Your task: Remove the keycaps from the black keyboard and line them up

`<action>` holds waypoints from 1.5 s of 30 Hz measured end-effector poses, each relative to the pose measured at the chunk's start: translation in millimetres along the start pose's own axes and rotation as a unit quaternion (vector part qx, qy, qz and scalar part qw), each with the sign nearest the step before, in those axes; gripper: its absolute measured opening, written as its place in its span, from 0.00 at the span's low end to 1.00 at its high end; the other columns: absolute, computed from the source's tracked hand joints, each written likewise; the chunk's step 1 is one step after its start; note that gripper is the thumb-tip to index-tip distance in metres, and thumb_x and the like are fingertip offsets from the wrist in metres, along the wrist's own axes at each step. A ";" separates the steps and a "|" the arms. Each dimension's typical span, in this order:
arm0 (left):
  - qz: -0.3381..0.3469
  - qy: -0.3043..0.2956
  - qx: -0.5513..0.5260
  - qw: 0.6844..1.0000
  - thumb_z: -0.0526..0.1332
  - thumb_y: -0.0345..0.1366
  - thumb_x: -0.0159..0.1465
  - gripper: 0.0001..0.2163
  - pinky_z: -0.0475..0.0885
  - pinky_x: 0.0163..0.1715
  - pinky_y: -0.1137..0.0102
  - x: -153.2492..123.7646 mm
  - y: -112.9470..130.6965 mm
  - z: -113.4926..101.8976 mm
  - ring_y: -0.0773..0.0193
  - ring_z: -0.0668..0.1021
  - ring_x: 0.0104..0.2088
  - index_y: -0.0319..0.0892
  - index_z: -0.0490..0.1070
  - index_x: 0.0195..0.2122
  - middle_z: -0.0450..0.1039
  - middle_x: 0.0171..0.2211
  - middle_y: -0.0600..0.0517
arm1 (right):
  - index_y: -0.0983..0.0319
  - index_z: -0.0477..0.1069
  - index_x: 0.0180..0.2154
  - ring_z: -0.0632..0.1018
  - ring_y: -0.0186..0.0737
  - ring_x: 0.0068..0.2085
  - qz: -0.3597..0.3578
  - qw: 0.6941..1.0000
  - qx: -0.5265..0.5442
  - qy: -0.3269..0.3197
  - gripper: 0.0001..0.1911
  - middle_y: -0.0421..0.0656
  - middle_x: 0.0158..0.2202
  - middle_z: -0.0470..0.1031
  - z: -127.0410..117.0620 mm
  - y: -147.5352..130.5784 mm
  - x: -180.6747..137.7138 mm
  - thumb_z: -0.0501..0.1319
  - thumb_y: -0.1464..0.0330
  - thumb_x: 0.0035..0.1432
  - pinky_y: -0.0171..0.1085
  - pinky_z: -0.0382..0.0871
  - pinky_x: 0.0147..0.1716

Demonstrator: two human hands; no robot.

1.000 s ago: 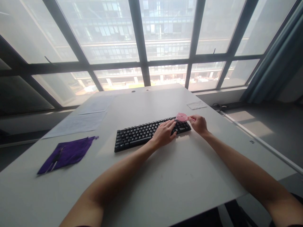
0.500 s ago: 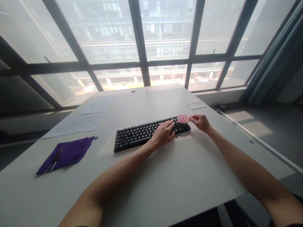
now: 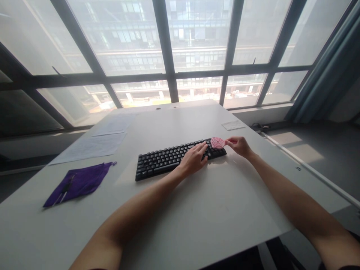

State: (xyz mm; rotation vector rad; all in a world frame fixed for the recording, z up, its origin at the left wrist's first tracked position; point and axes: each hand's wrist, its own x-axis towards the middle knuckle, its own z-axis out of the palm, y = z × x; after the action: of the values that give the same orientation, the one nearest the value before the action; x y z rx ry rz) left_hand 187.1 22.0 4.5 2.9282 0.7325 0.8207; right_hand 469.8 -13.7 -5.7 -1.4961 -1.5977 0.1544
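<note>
A black keyboard (image 3: 159, 160) lies on the white table, slanting up toward the right. Across its right-hand part rests my left hand (image 3: 194, 157), palm down with the fingers stretched out over the keys. My right hand (image 3: 237, 145), just beyond the keyboard's right end, pinches the handle of a pink round brush (image 3: 217, 143). The brush's ringed back faces up and its head is over the number keys. Bristles face down toward the keys; whether they touch is hard to tell.
To the left lies a purple drawstring pouch (image 3: 81, 183) with a dark tweezer-like tool (image 3: 66, 188) on it. Behind are white paper sheets (image 3: 92, 145). A clear plastic packet (image 3: 233, 125) sits at the right edge of the white table (image 3: 180, 221).
The brush head has shifted very slightly and tilted, so its ringed back shows rounder and the bristles show less. My left hand has stayed in place.
</note>
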 end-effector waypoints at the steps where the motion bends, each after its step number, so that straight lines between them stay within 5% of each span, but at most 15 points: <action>1: -0.001 0.000 -0.001 1.000 0.56 0.37 0.67 0.24 0.65 0.63 0.60 0.0 0.2 -0.2 0.54 0.67 0.64 0.38 0.61 0.64 0.62 0.65 0.42 | 0.63 0.81 0.30 0.79 0.42 0.32 -0.004 1.000 0.006 0.000 0.14 0.46 0.30 0.82 -0.9 0.4 0.0 0.63 0.60 0.57 0.37 0.72 0.35; 9: -0.005 0.000 0.002 1.000 0.57 0.36 0.66 0.25 0.65 0.63 0.60 -0.6 1.0 -1.3 0.54 0.67 0.64 0.39 0.59 0.65 0.62 0.65 0.43 | 0.63 0.80 0.30 0.80 0.43 0.33 -0.052 0.993 0.071 -0.080 0.13 0.46 0.31 0.82 1.1 -7.1 -2.3 0.65 0.59 0.57 0.37 0.74 0.35; 34: 0.031 0.007 0.015 0.999 0.56 0.31 0.66 0.21 0.67 0.62 0.59 -0.9 1.5 5.2 0.54 0.69 0.62 0.37 0.65 0.61 0.65 0.63 0.42 | 0.64 0.81 0.36 0.76 0.42 0.28 0.019 0.995 -0.071 0.067 0.17 0.47 0.28 0.80 11.0 10.9 2.1 0.62 0.57 0.60 0.38 0.66 0.31; 41: 0.033 0.005 0.022 0.999 0.56 0.31 0.66 0.20 0.68 0.62 0.60 0.2 2.2 4.0 0.54 0.70 0.62 0.36 0.65 0.59 0.66 0.62 0.42 | 0.63 0.80 0.34 0.78 0.42 0.32 -0.016 1.000 -0.021 -0.009 0.16 0.46 0.31 0.82 15.5 2.7 -0.5 0.62 0.58 0.61 0.37 0.68 0.34; 45: 0.034 0.013 0.021 0.999 0.56 0.30 0.66 0.18 0.68 0.61 0.60 -0.1 1.0 5.3 0.55 0.71 0.60 0.37 0.67 0.58 0.67 0.61 0.42 | 0.64 0.80 0.34 0.77 0.41 0.30 -0.006 0.998 -0.048 0.031 0.16 0.46 0.30 0.81 17.0 -0.3 -0.7 0.61 0.58 0.61 0.37 0.66 0.33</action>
State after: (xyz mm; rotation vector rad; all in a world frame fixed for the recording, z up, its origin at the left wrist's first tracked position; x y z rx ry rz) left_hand 190.1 21.6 0.0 3.0004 0.6617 0.8620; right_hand 458.2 -6.3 -15.7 -1.5492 -1.5825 0.0236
